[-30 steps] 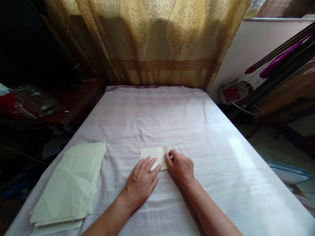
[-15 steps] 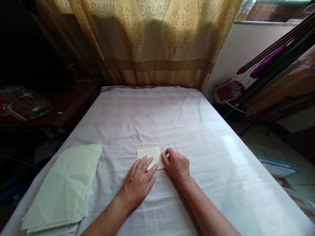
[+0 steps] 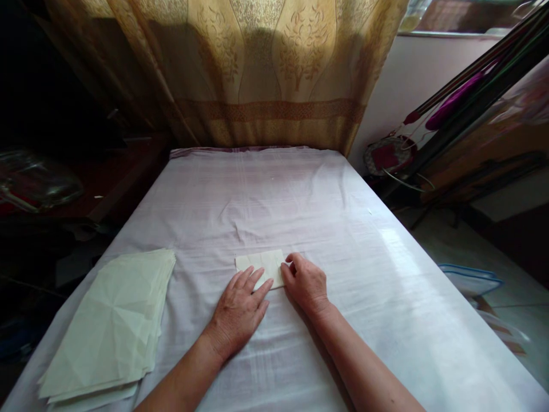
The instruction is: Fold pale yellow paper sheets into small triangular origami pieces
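Beyond the desk's left edge, a glass jar (image 3: 43, 178) lies in shadow, clear of the work. Toward the near-left corner of the desk (image 3: 278, 194), a stack (image 3: 103, 320) of pale sheets lies flat, its edges uneven and its top sheet marked with creases that spread from one spot. It sits close to the left edge, so a brush from the left forearm could skew it or push the lower sheets over the side. Next comes the left hand (image 3: 240, 309), open and palm down, fingertips resting on the near-left part of the paper (image 3: 268, 262), a small folded piece well in from both side edges. If those fingers pressed too lightly, the paper could slide or turn, and a crease would come out crooked. The soft, wrinkled cloth (image 3: 240, 234) beneath could add to that, giving an uneven base for a sharp fold. At the paper's right end is the right hand (image 3: 306, 283), fingers curled in; whether it pinches the paper I cannot tell. A hard tug there might tear the edge or pull stacked layers out of line.
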Available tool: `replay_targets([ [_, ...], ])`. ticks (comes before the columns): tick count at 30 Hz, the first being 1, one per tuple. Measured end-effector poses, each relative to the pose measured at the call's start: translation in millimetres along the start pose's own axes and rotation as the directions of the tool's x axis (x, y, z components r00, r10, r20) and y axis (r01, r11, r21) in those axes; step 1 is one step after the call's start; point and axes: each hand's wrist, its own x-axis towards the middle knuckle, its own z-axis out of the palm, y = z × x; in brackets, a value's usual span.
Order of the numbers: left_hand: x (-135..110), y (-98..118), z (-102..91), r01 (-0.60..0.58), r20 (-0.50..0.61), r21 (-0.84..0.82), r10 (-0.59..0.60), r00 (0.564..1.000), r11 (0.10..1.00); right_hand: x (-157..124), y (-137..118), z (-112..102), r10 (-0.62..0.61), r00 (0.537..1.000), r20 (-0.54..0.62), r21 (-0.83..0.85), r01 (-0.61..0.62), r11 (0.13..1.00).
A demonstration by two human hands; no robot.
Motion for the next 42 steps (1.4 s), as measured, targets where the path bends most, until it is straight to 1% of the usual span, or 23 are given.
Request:
replay_targets([
  [2,1,0,-0.9,0.0,0.009,0.001,0.0,1.0,1.0,-6,6,-1,-0.064,0.996,-0.058,0.085,0.068,0.994],
  [4,1,0,-1.6,-0.004,0.011,0.004,0.004,1.0,1.0,-12,10,-4,-0.148,0.982,-0.118,0.168,0.167,0.972],
  [7,1,0,-2.0,-0.008,0.012,0.009,0.008,1.0,1.0,-22,11,-9,-0.308,0.935,-0.177,0.223,0.343,0.912],
  [9,1,0,-1.9,-0.008,0.013,0.009,0.008,1.0,1.0,-27,10,-12,-0.403,0.9,-0.164,0.195,0.43,0.881],
  [12,1,0,-1.9,-0.004,0.016,0.003,0.004,1.0,1.0,-31,6,-16,-0.485,0.868,-0.106,0.133,0.496,0.858],
  [17,1,1,-2.2,-0.006,0.022,0.002,0.006,1.0,1.0,-34,4,-21,-0.542,0.838,-0.061,0.047,0.545,0.837],
  [20,1,0,-1.9,-0.009,0.025,0.007,0.009,1.0,1.0,-37,5,-25,-0.557,0.83,-0.027,0.037,0.558,0.829],
  [23,2,0,-2.0,-0.014,0.027,0.018,0.014,1.0,1.0,-40,9,-30,-0.544,0.839,-0.01,0.038,0.544,0.838],
  [27,3,0,-3.6,-0.036,0.058,0.049,0.033,0.998,0.998,-43,16,-33,-0.512,0.859,-0.024,0.015,0.513,0.859],
  [30,3,0,-5.0,-0.044,0.082,0.056,0.039,0.996,0.997,-44,18,-34,-0.505,0.863,-0.034,0.009,0.505,0.863],
  [33,2,-2,-7.1,-0.057,0.105,0.042,0.052,0.993,0.997,-43,18,-32,-0.501,0.864,-0.047,0.013,0.502,0.865],
  [37,3,-5,-11.4,-0.074,0.161,0.003,0.072,0.984,0.997,-43,17,-31,-0.492,0.869,-0.053,0.013,0.493,0.87],
  [42,1,-10,-14.5,-0.07,0.218,-0.035,0.076,0.973,0.997,-45,19,-29,-0.486,0.872,-0.057,0.011,0.487,0.873],
])
